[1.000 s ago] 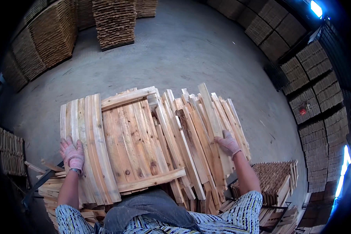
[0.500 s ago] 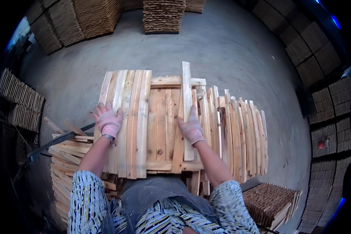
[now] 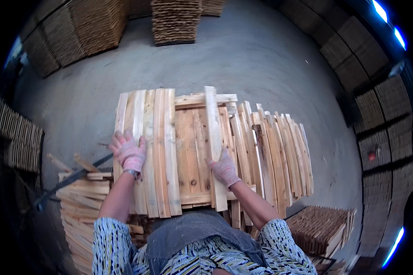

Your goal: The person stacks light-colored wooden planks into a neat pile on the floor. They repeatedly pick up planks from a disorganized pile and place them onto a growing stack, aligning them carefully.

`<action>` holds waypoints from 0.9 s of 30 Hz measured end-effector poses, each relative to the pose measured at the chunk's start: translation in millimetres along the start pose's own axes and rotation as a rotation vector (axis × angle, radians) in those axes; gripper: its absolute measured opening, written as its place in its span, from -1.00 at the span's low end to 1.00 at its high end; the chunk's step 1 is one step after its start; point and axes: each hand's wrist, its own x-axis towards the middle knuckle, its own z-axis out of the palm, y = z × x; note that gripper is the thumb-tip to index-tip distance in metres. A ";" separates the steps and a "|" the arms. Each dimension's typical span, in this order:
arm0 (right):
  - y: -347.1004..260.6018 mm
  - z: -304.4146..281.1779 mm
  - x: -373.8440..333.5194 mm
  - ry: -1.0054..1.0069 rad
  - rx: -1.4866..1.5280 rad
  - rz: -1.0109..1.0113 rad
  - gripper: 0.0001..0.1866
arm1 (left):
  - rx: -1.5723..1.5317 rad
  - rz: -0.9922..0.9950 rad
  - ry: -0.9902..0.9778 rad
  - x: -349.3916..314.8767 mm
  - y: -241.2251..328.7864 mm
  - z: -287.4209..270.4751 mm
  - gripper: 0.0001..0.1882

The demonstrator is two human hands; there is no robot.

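Right hand (image 3: pixel 224 169) grips the pale plank (image 3: pixel 213 128), its long axis running near to far over the crosspieces (image 3: pixel 188 100), right of the slats (image 3: pixel 159 160) where the left hand (image 3: pixel 129 153) lies splayed, gripping nothing, farther from that plank.

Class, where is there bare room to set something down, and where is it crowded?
Free: floor between the tall stack and the boards under the left hand; a strip of panel between those boards and the plank in the right hand. Crowded: the slats further right, the loose pile lower left.
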 end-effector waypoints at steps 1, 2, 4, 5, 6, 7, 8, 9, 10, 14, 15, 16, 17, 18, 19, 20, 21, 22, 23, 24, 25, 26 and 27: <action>-8.6 -3.8 -3.1 -0.044 0.037 -0.053 -0.04 | 0.025 -0.007 0.034 2.1 -2.0 4.0 -0.24; -14.6 -2.2 -8.8 -0.080 0.082 -0.084 -0.03 | 0.053 0.010 0.061 0.1 -3.1 12.4 -0.24; -14.8 11.4 -13.7 -0.065 0.113 -0.135 0.00 | 0.037 0.060 0.135 2.9 -4.5 28.9 -0.24; -21.9 22.6 -13.4 -0.106 0.128 -0.132 0.01 | 0.030 0.061 0.134 7.3 -4.1 37.3 -0.23; -28.2 33.4 -13.0 -0.146 0.144 -0.127 0.01 | 0.028 0.066 0.131 8.9 -2.4 43.2 -0.22; -42.4 38.6 -14.8 -0.265 0.193 -0.115 -0.01 | 0.058 0.070 0.089 7.8 -2.9 43.4 -0.21; -44.0 62.0 -9.1 -0.259 0.275 -0.122 -0.02 | 0.088 0.064 0.060 10.3 -0.4 36.8 -0.21; -41.6 83.2 -4.0 -0.256 0.351 -0.135 -0.02 | 0.094 0.064 0.025 9.9 5.0 33.0 -0.20; -44.4 85.2 -1.0 -0.285 0.307 -0.129 -0.03 | 0.110 0.041 -0.012 8.0 2.3 27.3 -0.20; -21.3 66.6 10.5 -0.299 0.164 -0.312 -0.04 | 0.115 0.026 -0.042 4.4 -0.3 24.2 -0.23; -23.5 31.5 -1.8 -0.272 0.155 -0.352 -0.04 | 0.105 0.005 -0.028 9.4 -7.9 28.5 -0.24; -1.8 16.6 2.3 -0.116 0.135 -0.358 -0.06 | 0.097 0.018 -0.009 11.8 -9.3 31.2 -0.24; 22.2 1.6 5.1 0.031 0.110 -0.357 -0.09 | 0.091 0.026 0.000 12.4 -11.4 35.4 -0.24; 42.0 -44.0 -0.5 0.208 0.110 -0.304 -0.20 | 0.086 0.022 0.006 10.8 -12.6 38.3 -0.25; 97.7 -52.9 21.5 0.496 0.001 -0.288 -0.26 | 0.080 0.044 -0.027 7.0 -4.6 30.4 -0.25; 155.9 -90.1 40.7 0.572 0.314 -0.363 -0.16 | 0.073 0.062 -0.062 3.5 3.5 16.7 -0.24; 187.0 -134.7 36.6 0.633 -0.005 -0.105 -0.13 | 0.069 0.059 -0.091 0.4 7.2 7.7 -0.24; 201.0 -176.0 21.2 0.682 -0.070 0.007 -0.02 | 0.055 0.058 -0.080 1.2 3.4 4.6 -0.24; 235.8 -197.1 19.8 0.701 -0.191 0.119 0.06 | 0.041 0.074 -0.070 6.4 1.9 10.2 -0.24; 264.0 -210.0 27.8 0.712 -0.309 0.221 0.14 | 0.031 0.077 -0.056 8.4 -0.5 16.2 -0.24; 273.9 -219.3 34.5 0.598 -0.362 0.278 0.20 | 0.067 0.043 -0.014 6.2 -2.4 20.5 -0.25; 280.6 -227.6 40.1 0.487 -0.415 0.338 0.27 | 0.064 0.053 -0.020 6.2 -6.6 22.7 -0.25; 289.4 -233.7 46.8 0.419 -0.408 0.338 0.27 | 0.056 0.070 -0.023 9.5 -9.1 22.5 -0.25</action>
